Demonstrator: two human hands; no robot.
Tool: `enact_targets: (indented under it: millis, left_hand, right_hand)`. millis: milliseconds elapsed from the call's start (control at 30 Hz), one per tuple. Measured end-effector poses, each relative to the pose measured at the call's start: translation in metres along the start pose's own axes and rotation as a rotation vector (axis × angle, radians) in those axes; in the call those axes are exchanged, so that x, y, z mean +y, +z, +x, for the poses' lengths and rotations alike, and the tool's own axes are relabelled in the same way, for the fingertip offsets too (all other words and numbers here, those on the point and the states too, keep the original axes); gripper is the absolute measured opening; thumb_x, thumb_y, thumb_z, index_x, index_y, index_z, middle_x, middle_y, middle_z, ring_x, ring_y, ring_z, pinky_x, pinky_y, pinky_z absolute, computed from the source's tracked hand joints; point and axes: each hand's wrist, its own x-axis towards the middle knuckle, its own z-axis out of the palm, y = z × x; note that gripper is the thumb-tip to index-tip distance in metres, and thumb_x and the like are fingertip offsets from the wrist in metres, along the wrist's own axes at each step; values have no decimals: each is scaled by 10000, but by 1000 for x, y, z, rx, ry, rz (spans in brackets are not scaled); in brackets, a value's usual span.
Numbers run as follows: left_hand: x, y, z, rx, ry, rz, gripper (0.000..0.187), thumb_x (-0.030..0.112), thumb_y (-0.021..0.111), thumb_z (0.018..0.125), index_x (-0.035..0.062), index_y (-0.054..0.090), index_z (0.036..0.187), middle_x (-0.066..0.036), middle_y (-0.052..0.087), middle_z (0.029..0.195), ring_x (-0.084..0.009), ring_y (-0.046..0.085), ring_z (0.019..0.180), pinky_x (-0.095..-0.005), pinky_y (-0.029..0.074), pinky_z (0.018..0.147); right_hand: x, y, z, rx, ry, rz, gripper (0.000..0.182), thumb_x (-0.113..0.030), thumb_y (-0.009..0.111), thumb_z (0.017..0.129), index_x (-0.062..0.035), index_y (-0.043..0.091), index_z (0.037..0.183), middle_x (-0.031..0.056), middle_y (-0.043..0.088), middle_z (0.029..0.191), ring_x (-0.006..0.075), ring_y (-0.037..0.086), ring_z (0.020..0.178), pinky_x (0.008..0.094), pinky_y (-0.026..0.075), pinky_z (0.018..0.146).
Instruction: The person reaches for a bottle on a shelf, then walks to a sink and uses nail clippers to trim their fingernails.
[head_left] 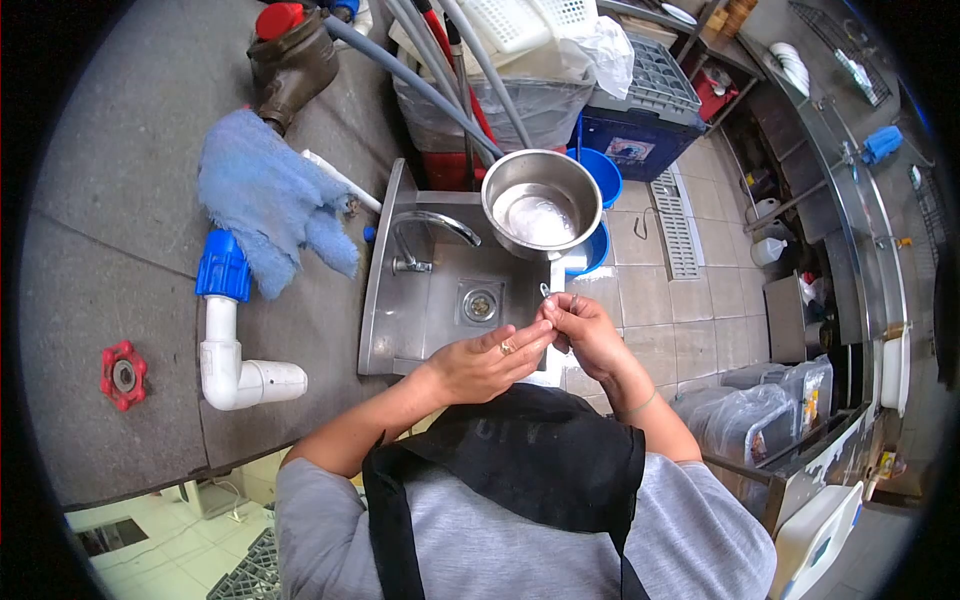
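Note:
My left hand (490, 364) reaches over the near edge of the sink, fingers stretched out, a ring on one of them. Its fingertips meet the fingers of my right hand (590, 335), which is closed in a pinch. A small shiny piece with a loop (545, 290) shows just beyond the pinching fingers; its kind is too small to make out. Just past my hands, a round steel pot (541, 204) rests at the right side of the steel sink (440, 290), with some clear water or suds inside. The curved tap (437, 226) stands over the basin.
A blue cloth (265, 195) hangs over pipework on the left, above a white pipe elbow (250, 380) and red valve handle (124, 376). Blue buckets (598, 178), a lined bin (540, 105) and a crate (645, 85) stand ahead. A floor drain (677, 230) runs to the right.

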Motion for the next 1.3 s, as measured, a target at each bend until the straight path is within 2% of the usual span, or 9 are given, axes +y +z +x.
enact_targets:
  millis: [133,333,633,933,1033,1133,1233,1267,1300]
  left_hand:
    - [-1,0,-2,-11,5,-10,304,292,344,901,202,610,1015,9,520,1273,-128,386,1284,-485,-48,1123]
    - [-1,3,-8,12,56,-5,290,291,362,900,214,617,1015,19,506,1295,-117,372,1293,-473,-40,1131]
    - [-2,3,-4,32,51,-25,269,296,391,892,223,624,1005,24,497,1309,-109,358,1302,-464,-30,1134]
    - [4,7,-6,16,26,-80,262,279,400,884,200,632,978,4,495,1309,-127,382,1289,-474,-28,1129]
    - [5,5,-3,-29,-15,-97,294,270,410,875,187,605,1079,-23,477,1333,-156,372,1301,-496,-51,1118]
    - [10,3,-3,-183,-152,-71,443,341,449,863,216,479,1287,-27,382,1415,-165,310,1337,-514,-75,1103]
    - [18,9,-7,-356,-322,56,562,355,474,853,217,356,1385,-43,316,1454,-195,249,1365,-511,-55,1102]
    - [19,11,-8,-405,-365,60,624,359,508,834,210,312,1407,-50,277,1472,-209,206,1380,-509,-41,1103]
    - [20,11,-9,-424,-382,57,632,358,513,831,208,307,1410,-52,265,1477,-213,195,1383,-510,-39,1103]
  right_hand:
    - [-12,4,-4,7,49,21,170,-229,585,893,-87,583,798,-45,544,694,32,437,549,173,327,477]
    - [-9,-1,-1,-95,21,3,149,-185,662,839,-91,569,770,-47,524,652,31,433,541,172,313,470]
    - [-14,1,0,-71,117,53,195,-231,636,865,-91,554,756,-48,506,628,31,423,526,178,307,462]
    - [-6,-4,9,-53,106,-120,253,-297,560,910,-91,562,762,-52,502,623,34,414,512,172,303,458]
    - [8,-16,20,-30,107,-86,236,-319,574,901,-98,598,823,-42,526,677,43,453,559,187,333,477]
    - [8,-18,23,168,75,-48,262,-313,542,917,-70,608,988,0,548,798,68,493,658,212,390,548]
    - [16,-28,23,218,-118,-291,321,-282,529,923,-54,561,1146,38,540,882,103,515,751,248,435,628]
    - [16,-28,24,266,-192,-424,358,-183,559,898,-58,515,1231,61,553,896,129,537,793,264,452,664]
    - [17,-28,23,295,-329,-570,380,-143,569,883,-65,504,1249,69,559,917,134,540,814,266,451,683]
